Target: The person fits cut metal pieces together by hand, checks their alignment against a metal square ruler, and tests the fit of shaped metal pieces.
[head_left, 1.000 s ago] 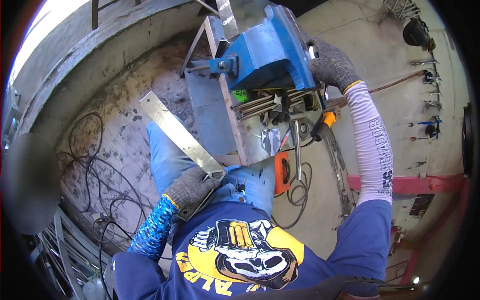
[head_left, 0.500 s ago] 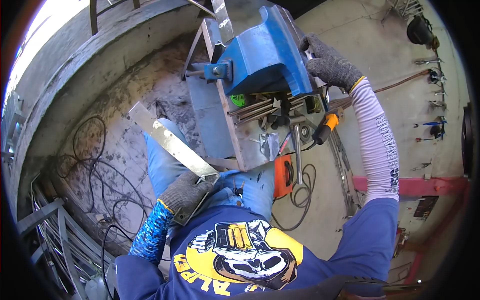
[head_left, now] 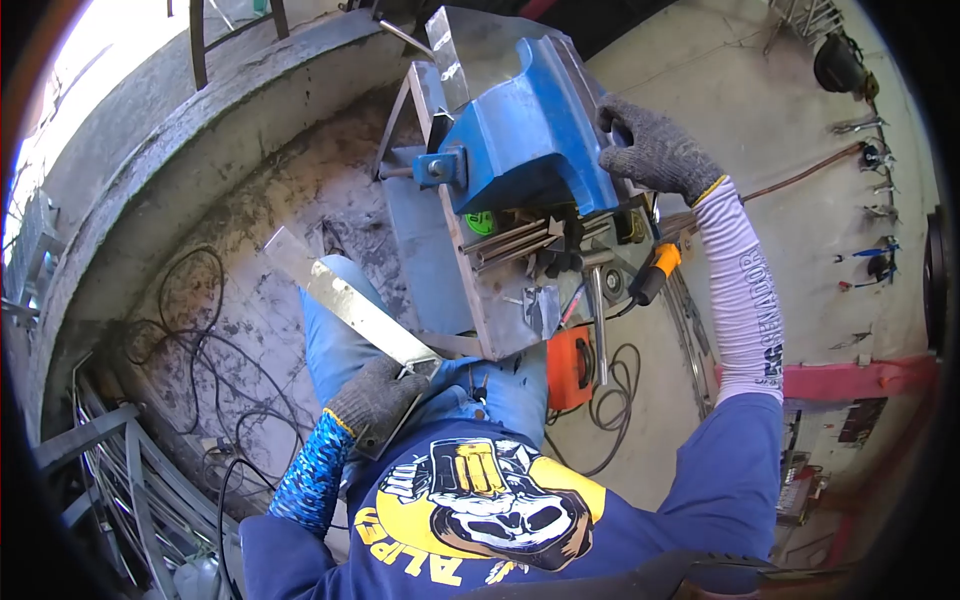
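My left hand (head_left: 376, 398), in a grey knit glove, is closed round the bent end of a metal flat bar (head_left: 350, 308) at my lap. The bar's long part slants up and left over my thigh. My right hand (head_left: 655, 148), also gloved, is at the right side of a large blue vise (head_left: 530, 120), with thumb and fingers curved. Whether it grips anything there cannot be made out. The vise sits on a metal bench (head_left: 485, 310); a steel strip (head_left: 447, 62) stands upright behind its left part.
Metal rods (head_left: 515, 243), a vise handle (head_left: 599, 320) and an orange-black power tool (head_left: 655, 273) are by the bench. Below is an orange case (head_left: 570, 368). Cables (head_left: 190, 340) lie on the left floor, near metal profiles (head_left: 140, 480). Tools hang on the right wall.
The vise and bench appear slightly lower in view. My right hand has shifted slightly down and left, and the white piece seen by its fingers earlier no longer shows. My left hand keeps its hold.
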